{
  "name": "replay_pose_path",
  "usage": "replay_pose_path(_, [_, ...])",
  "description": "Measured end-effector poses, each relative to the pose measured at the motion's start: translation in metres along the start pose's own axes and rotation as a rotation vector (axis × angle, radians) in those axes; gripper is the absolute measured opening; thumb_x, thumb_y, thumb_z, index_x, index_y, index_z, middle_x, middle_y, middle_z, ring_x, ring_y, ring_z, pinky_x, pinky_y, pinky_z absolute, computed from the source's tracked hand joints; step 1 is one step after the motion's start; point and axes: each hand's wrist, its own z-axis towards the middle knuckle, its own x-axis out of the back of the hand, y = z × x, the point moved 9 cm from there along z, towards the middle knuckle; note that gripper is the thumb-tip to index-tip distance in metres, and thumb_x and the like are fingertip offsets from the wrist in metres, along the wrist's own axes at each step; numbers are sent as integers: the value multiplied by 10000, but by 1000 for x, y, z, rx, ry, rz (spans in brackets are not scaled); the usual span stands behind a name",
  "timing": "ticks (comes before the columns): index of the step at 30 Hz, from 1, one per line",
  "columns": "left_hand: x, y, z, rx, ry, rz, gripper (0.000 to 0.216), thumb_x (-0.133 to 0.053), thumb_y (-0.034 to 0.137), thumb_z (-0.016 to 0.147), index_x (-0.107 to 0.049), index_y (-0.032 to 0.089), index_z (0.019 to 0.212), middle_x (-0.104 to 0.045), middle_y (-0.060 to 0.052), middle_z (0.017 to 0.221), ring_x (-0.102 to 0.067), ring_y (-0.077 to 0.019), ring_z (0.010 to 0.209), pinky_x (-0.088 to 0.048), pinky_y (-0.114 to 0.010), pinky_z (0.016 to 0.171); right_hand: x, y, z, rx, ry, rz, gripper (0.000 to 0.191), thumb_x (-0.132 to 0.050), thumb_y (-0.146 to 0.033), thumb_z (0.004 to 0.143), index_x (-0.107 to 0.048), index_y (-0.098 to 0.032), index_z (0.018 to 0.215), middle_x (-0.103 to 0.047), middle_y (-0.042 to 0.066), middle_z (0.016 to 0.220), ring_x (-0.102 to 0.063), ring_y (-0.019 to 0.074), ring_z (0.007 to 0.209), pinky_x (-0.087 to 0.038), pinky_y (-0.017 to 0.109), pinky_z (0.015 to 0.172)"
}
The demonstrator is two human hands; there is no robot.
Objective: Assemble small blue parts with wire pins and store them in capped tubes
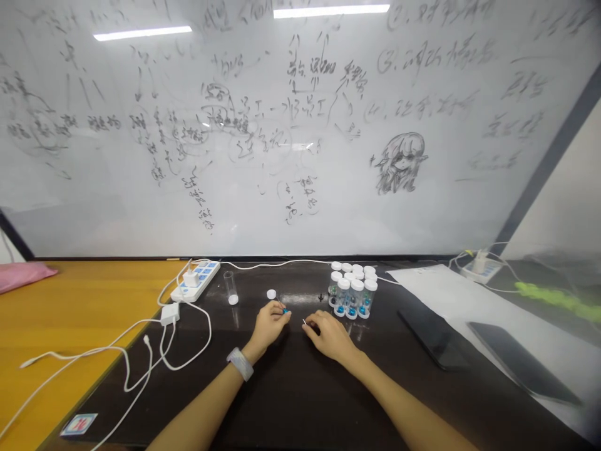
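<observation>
Near the middle of the dark table, my left hand (269, 324) is closed in a pinch on a small blue piece (285, 311), too small to name exactly. A thin dark stem seems to rise beside those fingertips. My right hand (328, 333), a short gap to the right, pinches a tiny thin whitish piece (304, 322). Just beyond the left fingers lies a loose white cap (271, 294). Farther left a clear tube (230, 284) stands upright on a white end. A small black piece (321, 297) lies past the right hand.
Several white-capped clear tubes (352, 291) with blue and dark contents stand grouped behind the right hand. A power strip (200, 280) and white cables (183, 366) are at left. Two dark flat devices, one a black slab (432, 338), lie at right near white paper (436, 288).
</observation>
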Motion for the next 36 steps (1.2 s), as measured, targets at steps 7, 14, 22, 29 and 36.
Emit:
replay_pose_path(7, [-1,-12,-2,195,12,-210,426,-863,432,596,-606,154,792,-617,7,640,-634,-143,638,-537,-269,648,-20,22,47,-116,-143,-436,309,-475,-1,883,-638,-120,1117,-607,177,1155,-607,252,1026,-500,290,794])
replay_pose_path(14, [-2,-11,-6,260,-10,-282,448,-887,382,588,-686,136,904,-670,-42,752,-658,-167,730,-533,-285,700,-30,27,72,-262,-159,-455,305,-432,27,878,-709,-64,966,-657,250,1016,-631,301,985,-519,341,759])
replay_pose_path(22, [-10,-23,-7,379,-45,-570,303,-886,170,614,-729,124,870,-714,-79,855,-652,-126,776,-496,-240,785,-24,41,59,-213,-209,-283,130,-575,-85,897,-703,-112,898,-703,166,952,-674,242,926,-452,261,750])
replay_pose_path(29, [-17,-28,-8,412,-101,-715,219,-818,76,704,-725,114,899,-730,-112,950,-676,-149,880,-503,-257,873,-21,50,42,-234,-154,-68,158,-584,-160,861,-674,-149,991,-731,81,838,-687,202,807,-410,244,698])
replay_pose_path(36, [-15,-26,-7,426,-99,-695,214,-708,18,797,-735,101,992,-737,-123,1009,-686,-144,908,-497,-252,943,-20,50,38,-199,-133,191,218,-514,-113,812,-719,-174,857,-750,72,808,-704,209,796,-459,273,765])
